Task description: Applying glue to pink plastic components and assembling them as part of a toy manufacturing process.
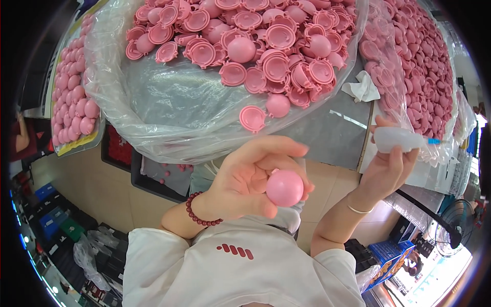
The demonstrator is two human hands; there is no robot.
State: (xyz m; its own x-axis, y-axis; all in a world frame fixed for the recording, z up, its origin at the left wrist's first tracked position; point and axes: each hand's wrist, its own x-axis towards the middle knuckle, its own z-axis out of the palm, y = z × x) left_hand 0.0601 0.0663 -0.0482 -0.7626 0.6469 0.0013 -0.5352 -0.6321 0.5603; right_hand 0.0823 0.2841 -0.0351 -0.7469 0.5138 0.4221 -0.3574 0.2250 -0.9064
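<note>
Pieces (77, 93), rounded and pink, are packed at far left; hollow shells (280, 37) are heaped on crinkled clear plastic (117, 110). One smooth pink ball (285, 188) is cradled in the curled left hand (244, 178); a translucent, blue-tipped bottle (400, 136) is gripped sideways by the right hand (386, 171).

Head camera: worn on the person's head, wide fisheye, facing down
White shirt (225, 281): close, six o'clock
Left hand (240, 176): close, centre
Pink shells (276, 69): farther, twelve o'clock
Fan (463, 217): far, near rim, four o'clock
</note>
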